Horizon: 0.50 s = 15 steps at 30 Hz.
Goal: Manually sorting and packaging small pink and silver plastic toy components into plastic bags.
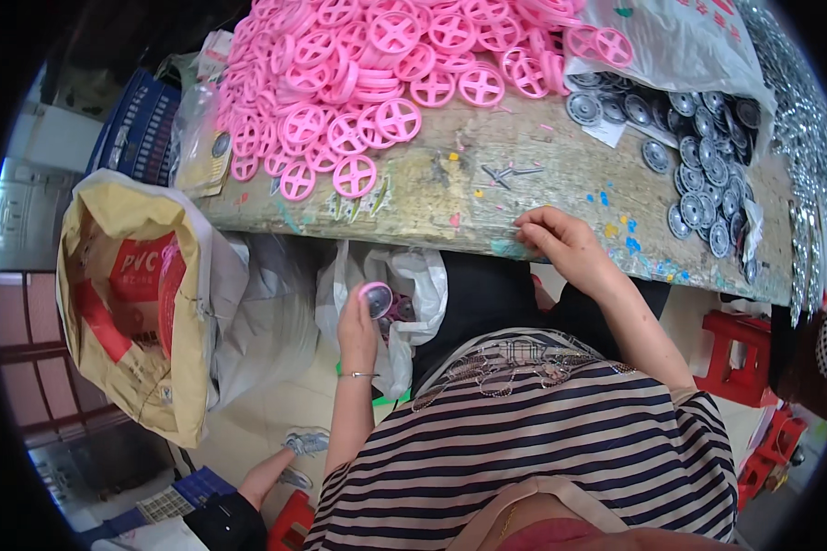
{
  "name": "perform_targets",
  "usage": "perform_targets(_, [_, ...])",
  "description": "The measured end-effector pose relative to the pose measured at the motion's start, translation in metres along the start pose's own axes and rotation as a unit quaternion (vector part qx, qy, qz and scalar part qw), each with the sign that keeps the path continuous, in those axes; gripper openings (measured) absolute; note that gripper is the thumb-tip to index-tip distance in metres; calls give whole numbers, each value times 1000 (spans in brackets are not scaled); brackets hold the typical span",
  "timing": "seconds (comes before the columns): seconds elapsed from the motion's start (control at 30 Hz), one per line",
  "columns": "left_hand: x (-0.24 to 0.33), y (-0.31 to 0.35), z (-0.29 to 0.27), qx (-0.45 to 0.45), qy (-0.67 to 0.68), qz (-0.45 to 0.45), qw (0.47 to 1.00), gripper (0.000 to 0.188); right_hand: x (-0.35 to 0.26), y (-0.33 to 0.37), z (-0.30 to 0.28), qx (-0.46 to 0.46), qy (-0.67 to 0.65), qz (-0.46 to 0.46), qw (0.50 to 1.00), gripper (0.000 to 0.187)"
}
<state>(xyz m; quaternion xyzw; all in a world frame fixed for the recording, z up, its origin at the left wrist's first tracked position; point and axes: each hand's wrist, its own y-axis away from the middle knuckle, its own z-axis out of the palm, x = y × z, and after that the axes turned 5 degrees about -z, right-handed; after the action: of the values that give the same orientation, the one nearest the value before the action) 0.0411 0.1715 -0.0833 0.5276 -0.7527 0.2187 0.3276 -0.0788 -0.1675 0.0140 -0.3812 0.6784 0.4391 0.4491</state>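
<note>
My left hand [356, 329] holds a pink wheel with a dark grey disc set in it [378, 299], above the mouth of a white plastic bag [424, 285] hanging at the table's near edge. More pink and grey pieces lie inside that bag. Over the table's front edge, my right hand [570, 246] has its fingers loosely bent and apart, and nothing shows in them. A big heap of pink spoked wheels [398, 119] covers the far left and middle of the tabletop. Grey round discs [698, 209] lie piled at the right.
The worn wooden table [413, 193] carries paint specks and a few thin dark sticks [512, 173]. A large yellowish sack [188, 367] stands at the left. Silver tinsel [804, 119] hangs at the right, with a red stool [738, 358] below. Another person's leg [265, 477] shows lower left.
</note>
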Motion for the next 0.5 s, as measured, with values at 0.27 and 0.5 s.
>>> perform_targets(0.27, [47,-59,-1,174,58,105,977,31,5,-10,1,-7,57,-41,998,21])
perform_targets(0.5, [75,-201,-22,305,-42,168,936,75,3,0,5,24,82,-68,994,20])
